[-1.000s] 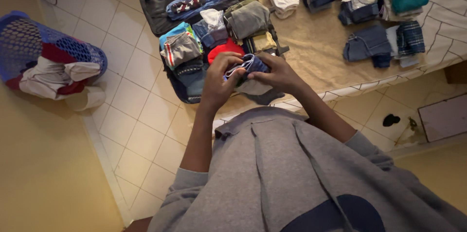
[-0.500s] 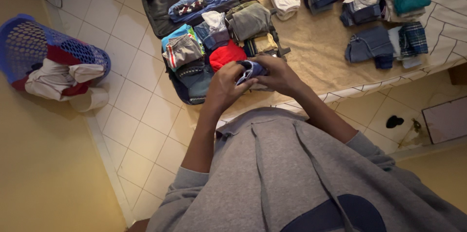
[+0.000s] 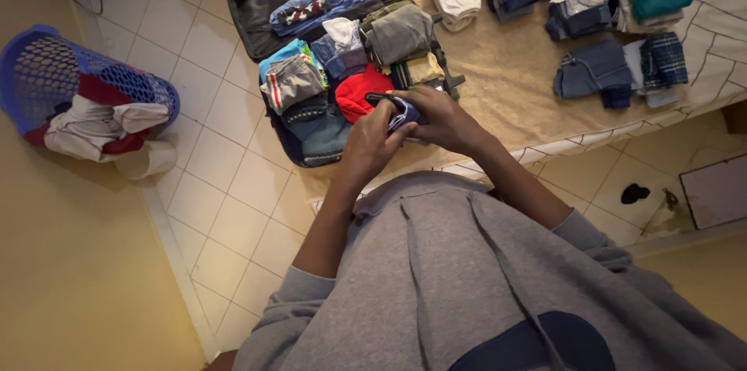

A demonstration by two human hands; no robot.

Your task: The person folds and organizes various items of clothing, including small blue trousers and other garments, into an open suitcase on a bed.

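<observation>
My left hand (image 3: pixel 372 144) and my right hand (image 3: pixel 437 120) both grip a small rolled blue and white garment (image 3: pixel 402 112), pressed tight between them. They hover over the near corner of an open black suitcase (image 3: pixel 257 3) that lies on the bed and holds several folded clothes, among them a red piece (image 3: pixel 358 91) just beside my left hand and a grey one (image 3: pixel 398 31) further back. My grey sweatshirt fills the lower part of the view.
Folded clothes sit in piles on the tan blanket (image 3: pixel 498 83) over the bed, at the upper right. A blue mesh laundry basket (image 3: pixel 47 75) with white and red laundry lies on the tiled floor at left. A yellow wall runs along the left side.
My hands have squeezed the blue garment into a tighter, smaller roll and moved it slightly up toward the suitcase.
</observation>
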